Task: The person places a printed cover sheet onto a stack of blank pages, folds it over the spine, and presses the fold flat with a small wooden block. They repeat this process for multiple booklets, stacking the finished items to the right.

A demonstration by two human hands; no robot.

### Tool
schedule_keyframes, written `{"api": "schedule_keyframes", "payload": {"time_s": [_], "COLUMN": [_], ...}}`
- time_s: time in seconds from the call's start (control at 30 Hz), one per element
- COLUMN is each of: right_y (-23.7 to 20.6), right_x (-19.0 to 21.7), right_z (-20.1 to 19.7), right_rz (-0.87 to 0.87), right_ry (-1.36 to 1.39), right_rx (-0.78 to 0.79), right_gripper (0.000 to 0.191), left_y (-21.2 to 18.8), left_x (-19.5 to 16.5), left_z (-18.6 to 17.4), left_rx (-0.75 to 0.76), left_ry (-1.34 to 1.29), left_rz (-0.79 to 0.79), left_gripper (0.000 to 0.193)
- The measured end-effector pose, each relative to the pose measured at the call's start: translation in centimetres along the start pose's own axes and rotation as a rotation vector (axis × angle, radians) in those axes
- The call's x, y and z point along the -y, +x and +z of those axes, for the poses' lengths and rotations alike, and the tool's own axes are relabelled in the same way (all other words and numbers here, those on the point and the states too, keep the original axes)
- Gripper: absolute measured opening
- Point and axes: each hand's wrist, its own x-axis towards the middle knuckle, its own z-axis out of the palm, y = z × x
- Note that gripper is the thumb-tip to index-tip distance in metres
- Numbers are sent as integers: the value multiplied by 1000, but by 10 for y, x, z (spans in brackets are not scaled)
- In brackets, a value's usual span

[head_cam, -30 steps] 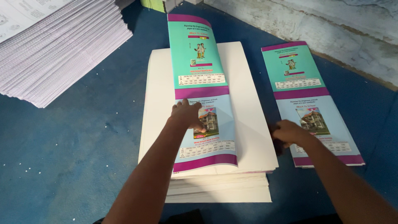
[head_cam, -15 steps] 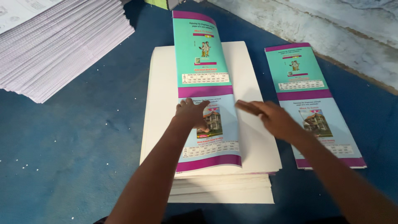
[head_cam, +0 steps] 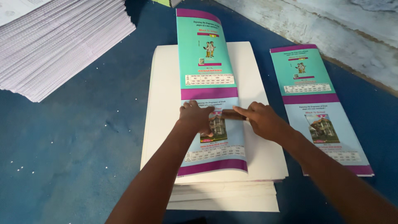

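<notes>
A long printed cover sheet [head_cam: 206,54], teal at the far half and pale blue at the near half with purple bands, lies on top of a white paper stack [head_cam: 166,95]. My left hand [head_cam: 195,118] presses flat on the sheet's near half, fingers curled down on it. My right hand [head_cam: 259,120] rests beside it at the sheet's right edge, its index finger stretched left across the sheet toward my left hand. Neither hand lifts anything.
A second printed cover sheet [head_cam: 317,103] lies flat on the blue surface [head_cam: 74,145] to the right of the stack. A tall pile of white ruled sheets [head_cam: 54,41] fills the far left. A pale worn wall edge [head_cam: 331,29] runs along the far right.
My right hand has left the sheet on the right and moved left onto the sheet on the stack. My left hand has stayed pressed on that sheet.
</notes>
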Motion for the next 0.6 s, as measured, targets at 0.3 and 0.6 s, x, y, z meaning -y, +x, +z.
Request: {"api": "schedule_keyframes", "payload": {"time_s": [0.3,0.6], "right_y": [61,113], "right_x": [-51,-91], "right_z": [28,43], "right_rz": [26,55], "right_ry": [-43,-87], "right_rx": [-230,-323], "right_gripper": [68,79], "left_y": [-7,-16], "left_x": [-2,-3], "left_z": [-5,-4], "left_rx": [40,51], "left_ry": [-26,-42], "left_rz": [19,28], "left_gripper": [107,108]}}
